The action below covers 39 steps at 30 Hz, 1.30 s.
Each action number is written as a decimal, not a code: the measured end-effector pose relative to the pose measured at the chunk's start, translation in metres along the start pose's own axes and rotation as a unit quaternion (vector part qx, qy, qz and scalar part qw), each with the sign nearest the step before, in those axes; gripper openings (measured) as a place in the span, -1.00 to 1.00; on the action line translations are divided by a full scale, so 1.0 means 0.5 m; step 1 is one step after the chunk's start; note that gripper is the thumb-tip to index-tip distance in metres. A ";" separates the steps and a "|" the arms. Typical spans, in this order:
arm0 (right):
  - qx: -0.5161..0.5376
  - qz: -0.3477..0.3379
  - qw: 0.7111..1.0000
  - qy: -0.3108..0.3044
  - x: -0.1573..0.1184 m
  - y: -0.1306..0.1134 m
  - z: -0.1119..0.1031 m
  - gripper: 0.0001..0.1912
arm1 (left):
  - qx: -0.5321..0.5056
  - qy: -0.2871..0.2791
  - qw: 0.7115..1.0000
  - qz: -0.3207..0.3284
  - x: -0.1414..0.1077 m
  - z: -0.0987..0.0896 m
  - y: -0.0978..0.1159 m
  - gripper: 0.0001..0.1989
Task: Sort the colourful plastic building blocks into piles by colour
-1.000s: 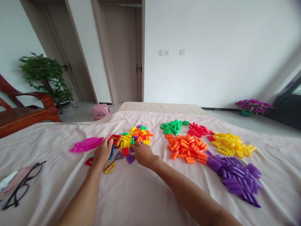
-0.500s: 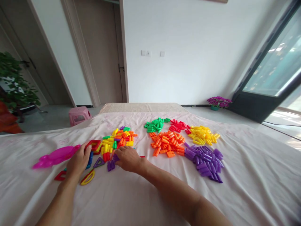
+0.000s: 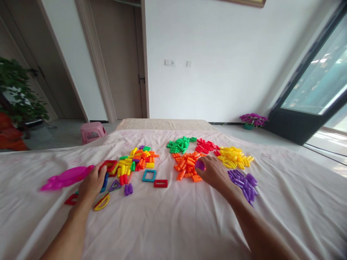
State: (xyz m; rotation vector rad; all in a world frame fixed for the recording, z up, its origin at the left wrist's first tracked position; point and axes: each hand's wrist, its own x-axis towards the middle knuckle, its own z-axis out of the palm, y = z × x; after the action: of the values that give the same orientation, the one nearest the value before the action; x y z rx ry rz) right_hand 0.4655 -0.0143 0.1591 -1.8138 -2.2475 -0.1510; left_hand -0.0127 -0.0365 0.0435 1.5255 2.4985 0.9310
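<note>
My right hand (image 3: 215, 171) is closed on a purple plastic building piece (image 3: 200, 165), held above the right side of the orange pile (image 3: 185, 167). Its wrist covers part of the purple pile (image 3: 245, 184). My left hand (image 3: 93, 182) stays low at the left, its fingertips closed at the edge of a red square frame (image 3: 110, 165) that lies over a yellow one. A blue frame (image 3: 105, 182) shows partly beside that hand. A mixed-colour heap (image 3: 137, 160) lies between the hands, with two purple pieces (image 3: 128, 189) in front of it.
Green (image 3: 179, 145), red (image 3: 206, 146) and yellow (image 3: 235, 157) piles lie farther back. A teal square frame (image 3: 149, 176), red rectangle (image 3: 161, 183), purple triangle (image 3: 115, 185) and yellow-red half-round frame (image 3: 102, 202) lie flat. A magenta plastic object (image 3: 69, 177) is left on the cloth (image 3: 151, 227).
My right hand has moved right from the mixed heap to the orange pile, carrying a purple piece. The teal frame and red rectangle are uncovered. My left hand stays nearly in place.
</note>
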 end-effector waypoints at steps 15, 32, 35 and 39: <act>-0.014 0.003 0.998 -0.063 0.008 0.040 -0.022 -0.72 | 0.002 0.000 1.000 0.002 -0.008 -0.008 0.014 -0.42; 0.052 -0.191 0.973 -0.122 0.184 -0.323 0.204 -0.77 | 0.011 0.005 1.000 0.009 -0.012 -0.010 0.019 -0.43; 0.052 -0.197 0.971 -0.125 0.173 -0.313 0.199 -0.79 | 0.016 -0.006 1.000 0.003 -0.010 -0.010 0.017 -0.41; 0.099 -0.153 0.980 -0.079 0.142 -0.249 0.164 -0.66 | 0.012 -0.021 1.000 -0.002 -0.005 -0.009 0.015 -0.37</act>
State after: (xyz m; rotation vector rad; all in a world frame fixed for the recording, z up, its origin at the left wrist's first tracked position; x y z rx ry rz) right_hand 0.3199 0.0450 0.1074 -1.4168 -2.5381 0.1623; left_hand -0.0070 -0.0383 0.0504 1.5306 2.4918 0.8633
